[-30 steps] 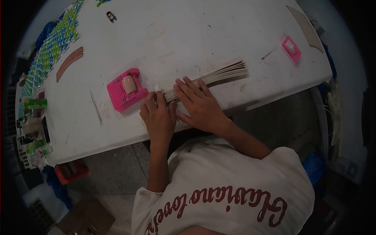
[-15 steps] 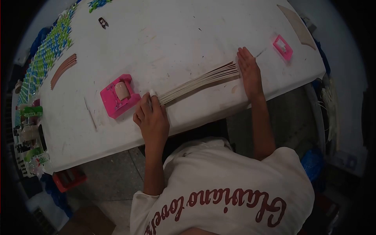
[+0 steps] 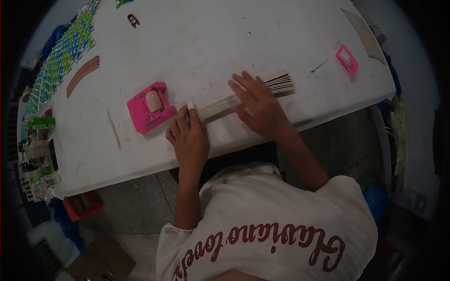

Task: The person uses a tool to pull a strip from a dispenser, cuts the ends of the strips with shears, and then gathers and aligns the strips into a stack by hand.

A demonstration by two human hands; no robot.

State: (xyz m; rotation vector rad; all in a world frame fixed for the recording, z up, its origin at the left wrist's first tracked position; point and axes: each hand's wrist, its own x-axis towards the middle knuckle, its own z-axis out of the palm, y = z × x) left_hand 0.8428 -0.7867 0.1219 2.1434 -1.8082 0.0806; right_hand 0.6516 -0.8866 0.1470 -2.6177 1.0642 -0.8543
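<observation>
A stack of long, thin pale strips, some with brown faces, lies across the front of the table, fanned out at its right end. At its left end my left hand has its fingers curled in on the strips, and one finger wears a white cover. Over the middle of the stack is my right hand, fingers extended and spread, hiding part of the strips. Just left of my left hand stands a pink holder with a beige rounded piece in it.
A thin pointed tool and curved brown strips lie to the left. Green and blue pieces cover the far left edge, above several bottles. On the right are a smaller pink holder, a thin tool and a beige sheet.
My right hand has moved left from the strips' right end to over their middle, its fingers now spread. My left hand stays at the left end. The whole view has shifted slightly.
</observation>
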